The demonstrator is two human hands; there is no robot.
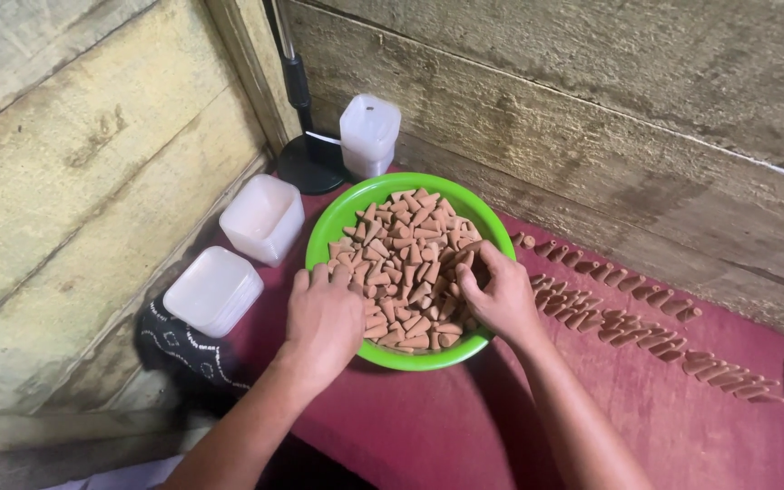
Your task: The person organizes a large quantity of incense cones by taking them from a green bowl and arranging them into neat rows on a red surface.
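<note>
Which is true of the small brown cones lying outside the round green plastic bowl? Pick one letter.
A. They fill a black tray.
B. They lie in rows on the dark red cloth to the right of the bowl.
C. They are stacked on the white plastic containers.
B: the loose small brown cones lie in rows on the dark red cloth, right of the round green plastic bowl.

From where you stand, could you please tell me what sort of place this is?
Probably a small home workshop: rough plank walls, a green bowl of brown cones, and more cones in rows.
</note>
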